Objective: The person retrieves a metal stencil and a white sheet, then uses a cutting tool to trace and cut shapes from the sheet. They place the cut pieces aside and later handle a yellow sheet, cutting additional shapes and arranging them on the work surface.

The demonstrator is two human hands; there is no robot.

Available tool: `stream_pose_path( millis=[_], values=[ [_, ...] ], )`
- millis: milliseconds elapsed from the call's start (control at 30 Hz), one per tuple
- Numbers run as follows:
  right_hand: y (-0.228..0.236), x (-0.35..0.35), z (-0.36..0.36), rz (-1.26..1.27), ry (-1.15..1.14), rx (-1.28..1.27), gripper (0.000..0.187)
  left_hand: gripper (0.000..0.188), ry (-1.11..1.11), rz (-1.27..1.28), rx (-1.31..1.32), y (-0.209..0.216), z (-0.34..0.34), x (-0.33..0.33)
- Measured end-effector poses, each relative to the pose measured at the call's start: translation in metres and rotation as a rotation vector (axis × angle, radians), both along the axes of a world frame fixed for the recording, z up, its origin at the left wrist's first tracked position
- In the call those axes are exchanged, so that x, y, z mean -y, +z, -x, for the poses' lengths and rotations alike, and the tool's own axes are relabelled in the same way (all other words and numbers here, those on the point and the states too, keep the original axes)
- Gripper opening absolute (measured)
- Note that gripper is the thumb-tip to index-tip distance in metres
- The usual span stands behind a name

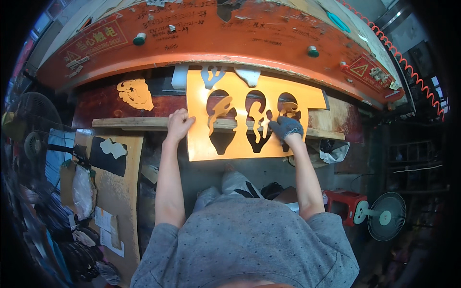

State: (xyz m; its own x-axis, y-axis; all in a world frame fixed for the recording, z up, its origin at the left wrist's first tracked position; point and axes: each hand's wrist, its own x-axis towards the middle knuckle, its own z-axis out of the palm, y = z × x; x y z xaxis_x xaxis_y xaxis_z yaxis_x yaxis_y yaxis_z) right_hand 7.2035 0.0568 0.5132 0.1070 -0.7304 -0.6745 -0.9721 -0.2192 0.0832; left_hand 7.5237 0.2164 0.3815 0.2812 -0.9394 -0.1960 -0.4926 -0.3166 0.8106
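Observation:
A large orange sheet [199, 144] with several shaped cut-outs lies over the bench edge and reaches toward me. My bare left hand [178, 126] is closed on its left edge, thumb on top. My right hand [286, 128], in a dark grey glove, is at the right-hand cut-outs, its fingers bent against the strip between two openings. Curved orange pieces [221, 106] hang loosely inside the openings; a small one [289, 109] sits just above my gloved hand. Part of my right fingertips is hidden.
A heap of orange cut pieces [135, 94] lies at the bench's left. Beyond it spans a big orange-red machine beam [192, 38]. A wooden rail [144, 123] runs along the front. A side table [115, 187] stands left, with fans [385, 217] on both sides.

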Motion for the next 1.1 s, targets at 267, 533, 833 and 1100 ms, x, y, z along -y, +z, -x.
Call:
stream_pose_path(
  millis=[267,533,833,1100],
  values=[
    [0.036,0.005,-0.046,0.306,-0.231,0.333,0.073,0.04,0.292,0.0,0.039,0.017,0.042,-0.037],
    [-0.005,-0.008,-0.142,0.359,-0.002,-0.005,0.095,0.03,0.233,-0.123,0.351,0.038,0.07,-0.088],
    [-0.03,0.007,-0.069,0.219,-0.317,0.725,0.075,0.025,0.233,0.018,0.378,0.045,0.085,-0.143],
    [-0.02,0.025,0.034,-0.155,-0.865,1.42,0.044,0.022,0.354,0.041,0.335,0.044,0.098,-0.16]
  ],
)
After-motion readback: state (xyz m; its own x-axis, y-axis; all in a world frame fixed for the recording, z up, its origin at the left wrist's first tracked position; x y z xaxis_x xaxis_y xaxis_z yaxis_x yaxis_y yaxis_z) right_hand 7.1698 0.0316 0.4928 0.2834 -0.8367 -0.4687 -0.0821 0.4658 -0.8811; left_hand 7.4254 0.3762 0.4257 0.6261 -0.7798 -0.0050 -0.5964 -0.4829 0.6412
